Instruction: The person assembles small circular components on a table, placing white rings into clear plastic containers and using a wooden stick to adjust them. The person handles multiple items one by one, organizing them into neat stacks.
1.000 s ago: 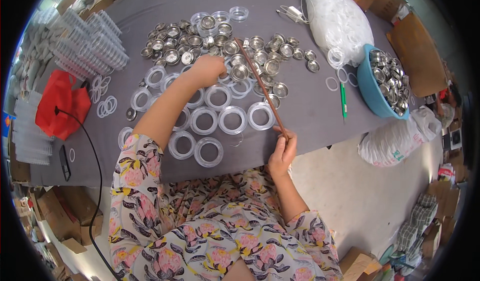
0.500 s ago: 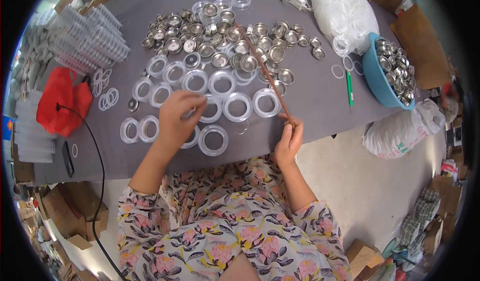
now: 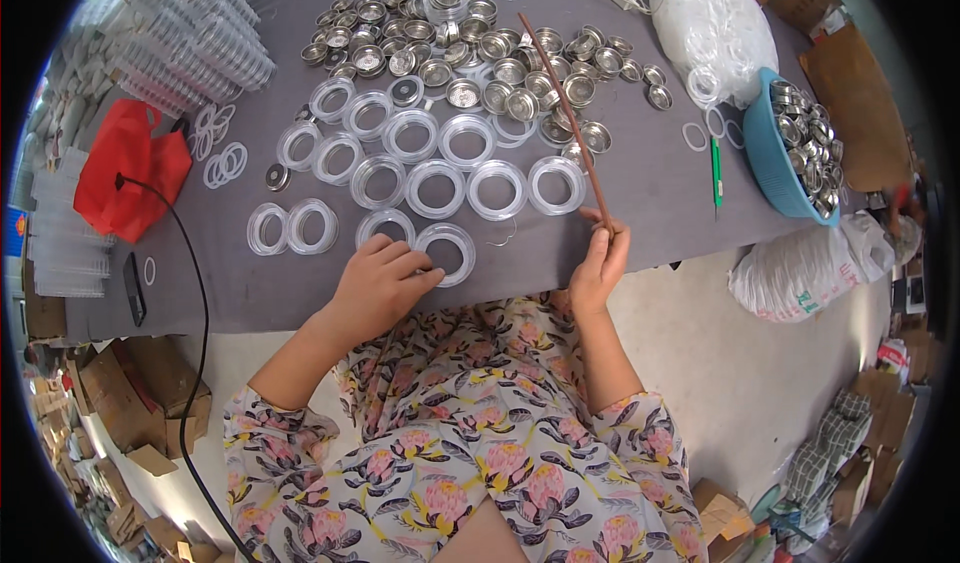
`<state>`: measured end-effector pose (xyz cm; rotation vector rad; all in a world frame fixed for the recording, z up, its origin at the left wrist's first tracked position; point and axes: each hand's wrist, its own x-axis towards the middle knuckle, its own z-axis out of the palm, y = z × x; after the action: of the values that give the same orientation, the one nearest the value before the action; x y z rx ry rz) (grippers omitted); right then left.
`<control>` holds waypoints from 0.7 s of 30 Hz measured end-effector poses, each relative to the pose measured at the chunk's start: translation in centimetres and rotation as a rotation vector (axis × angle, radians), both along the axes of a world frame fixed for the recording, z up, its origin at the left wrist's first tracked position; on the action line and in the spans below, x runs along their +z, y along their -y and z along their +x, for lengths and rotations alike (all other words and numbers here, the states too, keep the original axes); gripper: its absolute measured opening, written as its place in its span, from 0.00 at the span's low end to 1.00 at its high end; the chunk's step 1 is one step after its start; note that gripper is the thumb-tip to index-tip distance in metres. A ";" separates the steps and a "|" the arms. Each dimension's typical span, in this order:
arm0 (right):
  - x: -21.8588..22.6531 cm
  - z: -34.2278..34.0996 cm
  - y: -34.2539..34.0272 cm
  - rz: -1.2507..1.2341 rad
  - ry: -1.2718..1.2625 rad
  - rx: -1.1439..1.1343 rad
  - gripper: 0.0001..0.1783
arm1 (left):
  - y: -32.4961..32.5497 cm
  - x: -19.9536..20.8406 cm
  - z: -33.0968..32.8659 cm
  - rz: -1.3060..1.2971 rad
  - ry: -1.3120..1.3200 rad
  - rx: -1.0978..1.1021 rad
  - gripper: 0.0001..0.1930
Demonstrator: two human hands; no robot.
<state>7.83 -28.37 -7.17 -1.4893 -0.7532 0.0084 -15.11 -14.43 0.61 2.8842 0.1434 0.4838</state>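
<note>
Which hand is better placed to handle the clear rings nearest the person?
Probably the left hand: it is right at those clear plastic rings, though whether it holds anything is hidden. The right hand is farther from them and already grips a thin brown stick.

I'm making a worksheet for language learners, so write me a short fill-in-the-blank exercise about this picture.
1. The hand gripping the brown stick is the person's ____ one.
2. The clear ring lying nearest the person is closest to the ____ hand.
3. The basin heaped with metal cups is coloured ____.
4. At the left of the table, the bag is coloured ____.

Missing words: right; left; blue; red.
</note>
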 end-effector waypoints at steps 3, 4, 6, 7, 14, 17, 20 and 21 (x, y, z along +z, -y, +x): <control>0.5 -0.2 0.0 -0.004 -0.019 0.004 0.12 | -0.2 0.2 0.1 0.003 -0.073 -0.031 0.16; 0.6 -0.2 -0.1 -0.005 -0.033 0.011 0.13 | -0.5 0.3 0.2 0.014 -0.105 -0.042 0.16; 0.8 -0.2 0.1 -0.007 -0.059 0.025 0.13 | -1.0 0.7 0.5 0.005 -0.176 -0.062 0.15; 0.7 -0.2 0.1 -0.002 -0.056 0.025 0.13 | -0.9 0.8 0.7 -0.012 -0.214 -0.072 0.15; 0.4 0.1 0.5 0.039 -0.094 -0.027 0.13 | -5.7 4.4 5.3 -0.213 -0.230 -0.087 0.14; 0.9 -0.3 0.3 0.046 -0.127 0.005 0.13 | -10.8 4.1 8.9 -0.264 -0.025 0.059 0.19; 0.9 -0.4 0.1 0.030 -0.127 0.007 0.10 | -17.1 3.0 12.8 -0.339 0.082 0.205 0.31; 0.7 -0.4 0.1 0.031 -0.121 0.002 0.10 | -19.2 2.3 14.3 -0.305 0.116 0.283 0.33</control>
<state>7.47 -28.51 -6.46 -1.4448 -0.6547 0.0874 -0.80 4.73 2.95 2.5400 0.5601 0.6162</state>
